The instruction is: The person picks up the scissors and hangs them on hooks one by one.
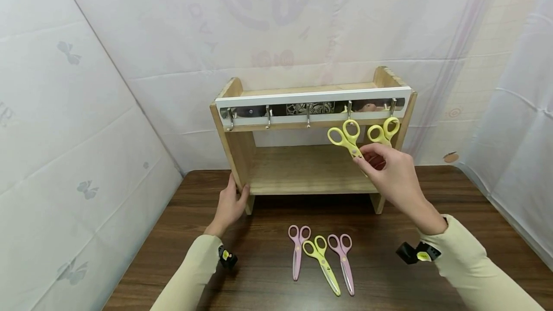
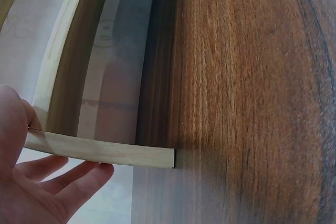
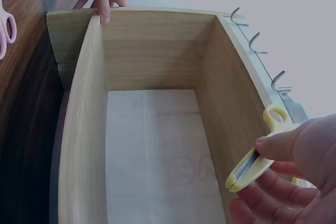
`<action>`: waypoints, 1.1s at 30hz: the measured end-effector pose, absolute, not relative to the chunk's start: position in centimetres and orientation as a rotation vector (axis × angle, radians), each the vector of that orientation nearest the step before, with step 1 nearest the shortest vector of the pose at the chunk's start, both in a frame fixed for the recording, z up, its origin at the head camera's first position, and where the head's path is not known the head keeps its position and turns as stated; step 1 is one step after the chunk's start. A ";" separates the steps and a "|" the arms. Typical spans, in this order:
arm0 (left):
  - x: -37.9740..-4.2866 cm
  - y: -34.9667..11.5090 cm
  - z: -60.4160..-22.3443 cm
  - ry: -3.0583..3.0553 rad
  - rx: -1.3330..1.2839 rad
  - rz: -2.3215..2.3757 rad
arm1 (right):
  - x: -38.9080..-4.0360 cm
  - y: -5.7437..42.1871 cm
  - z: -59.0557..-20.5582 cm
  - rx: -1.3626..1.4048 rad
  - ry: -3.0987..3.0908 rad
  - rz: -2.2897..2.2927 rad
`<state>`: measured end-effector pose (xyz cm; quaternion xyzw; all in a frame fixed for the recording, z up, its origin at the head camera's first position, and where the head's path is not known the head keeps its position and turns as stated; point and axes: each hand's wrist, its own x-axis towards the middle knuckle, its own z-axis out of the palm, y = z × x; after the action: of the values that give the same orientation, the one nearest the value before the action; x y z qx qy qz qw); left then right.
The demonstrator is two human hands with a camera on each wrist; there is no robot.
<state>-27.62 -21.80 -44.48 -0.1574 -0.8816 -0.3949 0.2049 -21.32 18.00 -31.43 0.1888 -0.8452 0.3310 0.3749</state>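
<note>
My right hand pinches yellow scissors by the blade end between thumb and fingers, with the handle loops upward. Those loops overlap the fourth hook from the left in the head view. In the right wrist view, the blade of the scissors points down and away from the hand. Other yellow scissors hang from the rightmost hook, partly hidden behind my right hand. My left hand grips the left side panel of the wooden shelf, thumb at the inner side and fingers outside.
Pink scissors, yellow scissors and more pink scissors lie on the dark wooden table before the shelf. Three left-hand hooks on the white-framed rail carry nothing. Pale cloth stands behind.
</note>
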 end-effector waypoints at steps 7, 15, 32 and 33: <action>-27.6 -21.7 -44.4 -2.467 -0.429 -1.102 | -21.5 18.0 -31.7 0.480 -2.169 0.844; -27.4 -21.6 -44.2 -2.490 -0.409 -1.112 | -21.8 17.8 -32.3 0.473 -2.188 0.855; -27.4 -21.6 -44.2 -2.501 -0.399 -1.118 | -21.9 17.5 -32.8 0.483 -2.185 0.882; -27.4 -21.6 -44.2 -2.504 -0.398 -1.117 | -22.0 17.5 -32.8 0.484 -2.186 0.885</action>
<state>-27.43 -21.56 -44.25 -0.1413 -0.8882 -0.3963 0.1845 -21.96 17.50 -32.80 0.1875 -0.8475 0.3432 0.3590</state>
